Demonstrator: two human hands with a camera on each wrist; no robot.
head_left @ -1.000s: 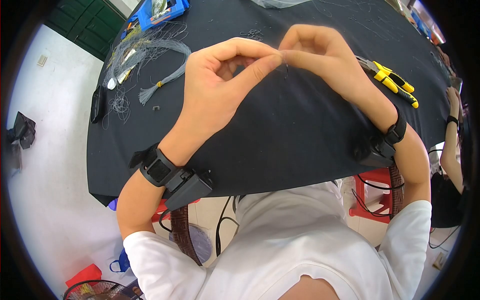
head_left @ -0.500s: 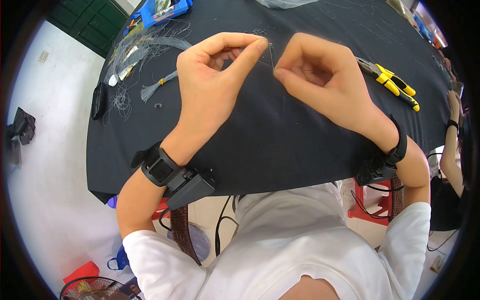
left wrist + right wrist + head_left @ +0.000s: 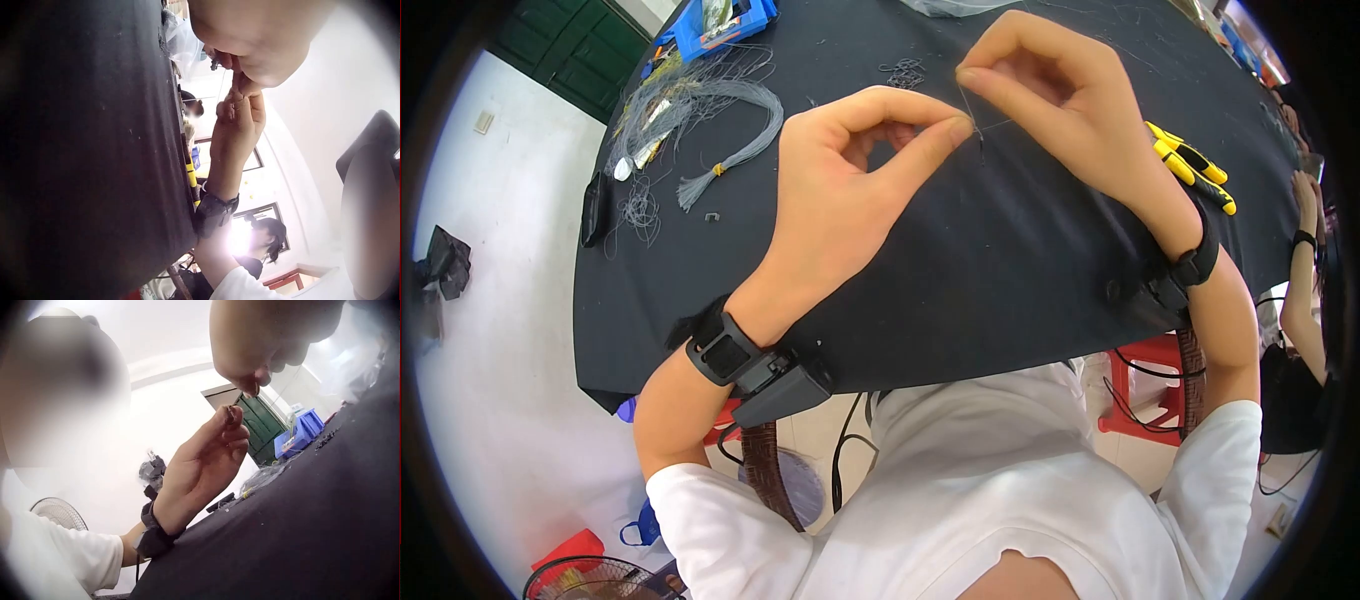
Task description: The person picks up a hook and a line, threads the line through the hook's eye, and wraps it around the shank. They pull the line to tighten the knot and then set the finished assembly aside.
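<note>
My left hand (image 3: 832, 185) pinches a small, thin dark piece (image 3: 981, 152) between thumb and forefinger; its lower end hangs below the fingertips, and its exact kind is too small to tell. A fine clear line (image 3: 966, 98) runs from there up to my right hand (image 3: 1072, 115), whose thumb and forefinger pinch it. Another strand slants off to the right from the left fingertips. In the right wrist view, the left hand (image 3: 203, 456) is raised over the black cloth, its thumb and forefinger pressed together.
Yellow-black pliers (image 3: 1190, 168) lie beyond my right wrist. A small dark heap (image 3: 903, 72) sits past my left hand. Grey line bundled with a yellow tie (image 3: 740, 150), loose tangles and a blue box (image 3: 722, 28) are at the left. Another person's arm (image 3: 1305, 260) is at the right edge.
The hands met, drew apart with line between them, and now the left has come lower and right while the right has lifted up and away. The line stretches between them.
</note>
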